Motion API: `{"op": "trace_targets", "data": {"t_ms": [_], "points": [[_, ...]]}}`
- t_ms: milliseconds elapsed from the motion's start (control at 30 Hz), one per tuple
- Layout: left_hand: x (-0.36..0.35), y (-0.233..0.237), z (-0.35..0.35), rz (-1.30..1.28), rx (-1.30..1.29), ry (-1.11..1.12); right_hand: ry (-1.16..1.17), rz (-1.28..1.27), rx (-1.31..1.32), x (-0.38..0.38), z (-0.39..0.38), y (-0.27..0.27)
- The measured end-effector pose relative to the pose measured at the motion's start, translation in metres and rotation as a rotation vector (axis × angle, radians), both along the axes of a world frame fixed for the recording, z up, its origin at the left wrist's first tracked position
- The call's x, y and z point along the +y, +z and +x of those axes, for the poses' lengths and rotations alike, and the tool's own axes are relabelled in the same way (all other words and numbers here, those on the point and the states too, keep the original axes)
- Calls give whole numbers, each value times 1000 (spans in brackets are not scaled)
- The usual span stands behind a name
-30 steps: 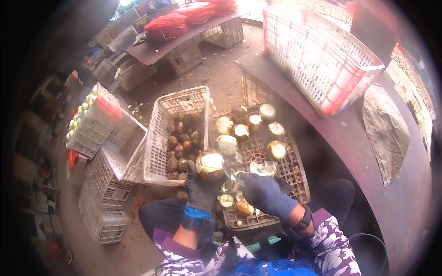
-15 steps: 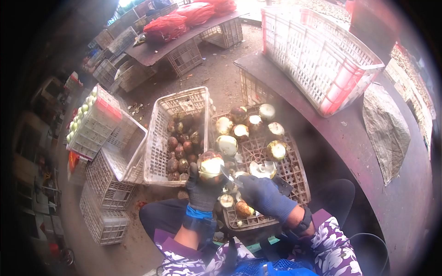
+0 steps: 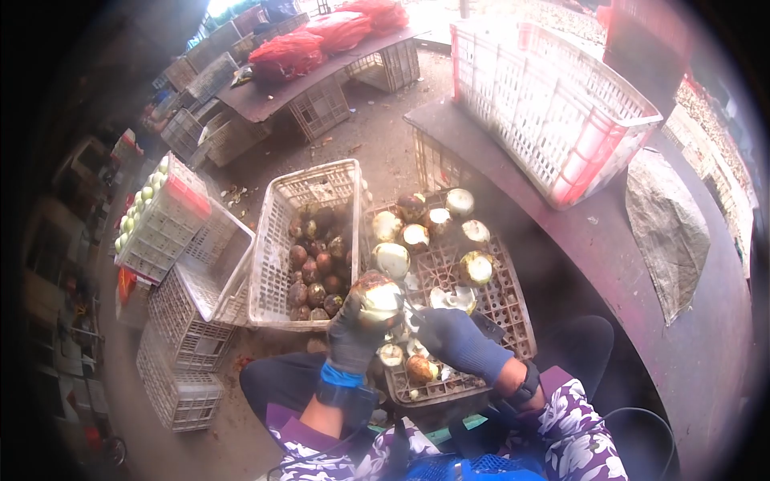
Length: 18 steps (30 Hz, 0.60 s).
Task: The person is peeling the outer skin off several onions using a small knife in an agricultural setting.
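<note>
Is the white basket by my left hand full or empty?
Partly full: dark round fruits fill the near part of the white basket; far end bare.

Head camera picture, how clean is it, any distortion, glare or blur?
Head view: strong fisheye bends the red-and-white crate; corners are black vignette; haze softens the right side; daylight blows out the top; the gloved left hand and its half-peeled fruit look fairly sharp.

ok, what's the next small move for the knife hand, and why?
Probably draw the knife in the right hand across the fruit for a thin slice. The left hand holds the fruit over the crate. Its face is pale and cut, but dark skin shows along the upper edge, and the blade sits at its right side.
</note>
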<state>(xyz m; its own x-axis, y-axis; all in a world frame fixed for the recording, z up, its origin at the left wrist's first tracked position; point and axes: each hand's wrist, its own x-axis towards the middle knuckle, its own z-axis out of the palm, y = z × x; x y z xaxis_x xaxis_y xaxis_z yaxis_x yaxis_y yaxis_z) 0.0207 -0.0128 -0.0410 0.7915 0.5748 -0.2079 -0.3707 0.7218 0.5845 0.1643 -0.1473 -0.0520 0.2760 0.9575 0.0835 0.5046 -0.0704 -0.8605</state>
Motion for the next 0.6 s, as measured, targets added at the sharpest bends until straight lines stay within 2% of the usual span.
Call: {"op": "trace_targets", "data": {"t_ms": [33, 133, 233, 333, 433, 533, 567, 600], "points": [[0, 0, -1, 16, 10, -9, 53, 42, 101, -1, 2, 0], [6, -2, -6, 52, 13, -48, 174, -206, 541, -3, 12, 20], [12, -5, -8, 47, -19, -81, 240, -301, 767, -4, 21, 27], [14, 0, -12, 19, -6, -86, 246, -305, 664, -5, 24, 26], [14, -3, -12, -34, -30, -119, 60, 45, -246, -5, 6, -16], [11, -6, -11, -65, -30, -152, 110, 40, 295, -1, 0, -16], [10, -3, -11, -50, -11, -158, 106, -223, 612, -4, 5, -8], [10, -1, -11, -34, 9, -164, 142, -258, 646, -4, 9, 2]]}}
